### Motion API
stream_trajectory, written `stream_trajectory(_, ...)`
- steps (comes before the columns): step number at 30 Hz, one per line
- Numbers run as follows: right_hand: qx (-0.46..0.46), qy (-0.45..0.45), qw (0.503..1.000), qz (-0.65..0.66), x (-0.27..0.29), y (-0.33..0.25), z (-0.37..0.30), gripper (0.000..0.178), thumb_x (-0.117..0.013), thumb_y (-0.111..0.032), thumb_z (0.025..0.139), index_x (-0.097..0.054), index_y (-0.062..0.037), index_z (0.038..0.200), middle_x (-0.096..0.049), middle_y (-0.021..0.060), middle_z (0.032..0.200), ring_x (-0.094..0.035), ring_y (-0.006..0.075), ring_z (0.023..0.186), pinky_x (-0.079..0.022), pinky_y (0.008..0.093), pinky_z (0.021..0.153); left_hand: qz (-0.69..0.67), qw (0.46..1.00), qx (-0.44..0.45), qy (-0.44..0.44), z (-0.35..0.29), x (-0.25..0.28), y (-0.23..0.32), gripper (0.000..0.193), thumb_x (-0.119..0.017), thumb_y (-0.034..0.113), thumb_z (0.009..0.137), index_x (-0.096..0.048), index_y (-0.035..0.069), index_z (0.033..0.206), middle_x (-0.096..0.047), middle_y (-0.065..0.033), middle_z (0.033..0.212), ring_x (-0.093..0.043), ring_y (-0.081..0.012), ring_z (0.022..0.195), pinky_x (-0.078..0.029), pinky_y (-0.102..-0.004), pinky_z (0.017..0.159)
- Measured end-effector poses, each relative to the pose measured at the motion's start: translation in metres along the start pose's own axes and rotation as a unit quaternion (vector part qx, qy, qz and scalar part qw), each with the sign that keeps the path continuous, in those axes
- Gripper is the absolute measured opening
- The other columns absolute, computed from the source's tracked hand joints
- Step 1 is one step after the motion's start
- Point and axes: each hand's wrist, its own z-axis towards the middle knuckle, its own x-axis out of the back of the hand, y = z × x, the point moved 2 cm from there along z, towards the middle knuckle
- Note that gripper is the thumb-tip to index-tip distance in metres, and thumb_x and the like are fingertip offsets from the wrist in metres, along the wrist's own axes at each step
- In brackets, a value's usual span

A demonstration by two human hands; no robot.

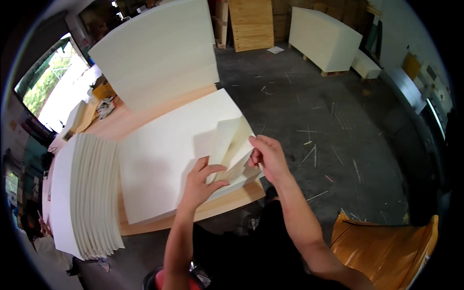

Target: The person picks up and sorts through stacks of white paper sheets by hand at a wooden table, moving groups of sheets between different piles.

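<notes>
A wide stack of white sheets (164,145) lies on the wooden table in front of me. At its right corner, several sheets (231,137) are bent up and fanned, showing creamy undersides. My right hand (268,158) pinches the outer edge of these sheets between thumb and curled fingers. On the near side of the lifted part, my left hand (202,182) rests over the stack, thumb and forefinger apart beside the bent sheets' edge. Whether its fingertips touch them is hard to tell.
Another pile of white sheets (92,193), stepped in layers, hangs over the table's left end. Behind stands a tall white stack (159,53) on the table (241,194). A white block on pallets (324,41) stands far right. An orange-brown sack (382,246) sits near right; scraps litter the floor.
</notes>
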Motion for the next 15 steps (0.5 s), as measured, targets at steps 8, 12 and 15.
stream_trajectory(8,0.049,0.056,0.989,-0.125,-0.010,-0.003,0.000,0.039,-0.063,-0.027,0.099,-0.051,-0.0104,0.066,-0.051,-0.0013,0.058,-0.051,0.0100,0.049,-0.037,0.0248,0.048,-0.025,0.996,0.007,0.090,0.004,-0.003,0.011,0.041,-0.073,0.002,0.085,-0.068,0.015,0.124,-0.055,-0.0176,0.141,-0.058,-0.0353,0.125,-0.050,-0.0382,0.101)
stream_trajectory(12,0.008,0.001,1.000,0.027,-0.008,-0.003,0.001,0.038,-0.062,-0.026,0.100,-0.051,-0.0109,0.067,-0.054,-0.0003,0.059,-0.055,0.0104,0.051,-0.038,0.0249,0.047,0.033,0.999,-0.006,-0.001,0.004,-0.001,0.012,0.040,-0.079,0.008,0.083,-0.070,0.016,0.121,-0.056,-0.0162,0.139,-0.060,-0.0346,0.122,-0.053,-0.0392,0.098)
stream_trajectory(15,0.011,-0.006,1.000,0.028,-0.009,0.000,0.001,0.037,-0.062,-0.026,0.100,-0.051,-0.0109,0.068,-0.054,-0.0001,0.059,-0.056,0.0112,0.053,-0.039,0.0251,0.047,0.018,1.000,0.017,0.006,0.001,-0.002,0.011,0.042,-0.082,0.009,0.080,-0.070,0.015,0.120,-0.058,-0.0154,0.135,-0.061,-0.0341,0.120,-0.053,-0.0394,0.097)
